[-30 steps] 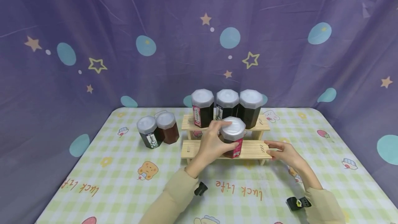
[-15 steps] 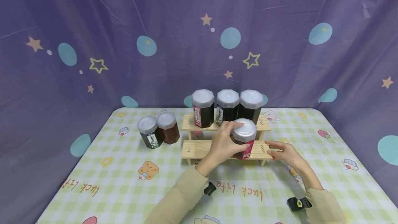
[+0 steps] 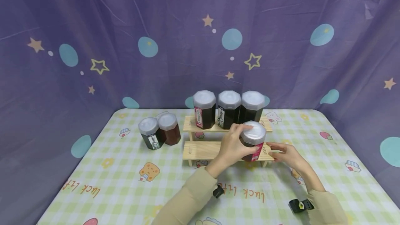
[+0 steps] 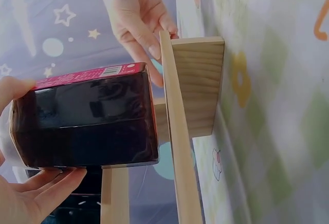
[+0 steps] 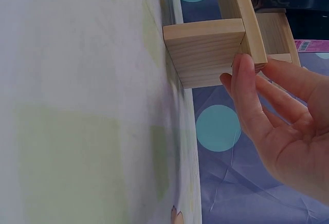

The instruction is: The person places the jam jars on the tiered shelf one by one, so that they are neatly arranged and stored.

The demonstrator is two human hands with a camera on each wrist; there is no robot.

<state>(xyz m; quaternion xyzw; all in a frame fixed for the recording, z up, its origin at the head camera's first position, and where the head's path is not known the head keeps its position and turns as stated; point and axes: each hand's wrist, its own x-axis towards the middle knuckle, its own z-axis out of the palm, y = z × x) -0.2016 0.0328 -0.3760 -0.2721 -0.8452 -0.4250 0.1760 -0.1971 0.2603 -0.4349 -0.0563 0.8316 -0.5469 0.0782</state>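
My left hand grips an octagonal jar with a white lid, dark contents and a pink label, thumb on the near side and fingers at the far side. It is upright over the right part of the lower shelf of a two-step wooden rack. In the left wrist view, a narrow gap shows between the jar's base and the shelf board. My right hand pinches the right end of that lower shelf, as the right wrist view shows at the board's corner.
Along the upper shelf stand three similar dark jars, the left one pink-labelled, then a middle jar and a right jar. Left of the rack, a dark jar and a reddish-brown jar stand on the checked tablecloth.
My left hand has carried the pink-labelled jar rightward, from the middle of the lower shelf towards its right end. The right hand keeps its place at the shelf's end.
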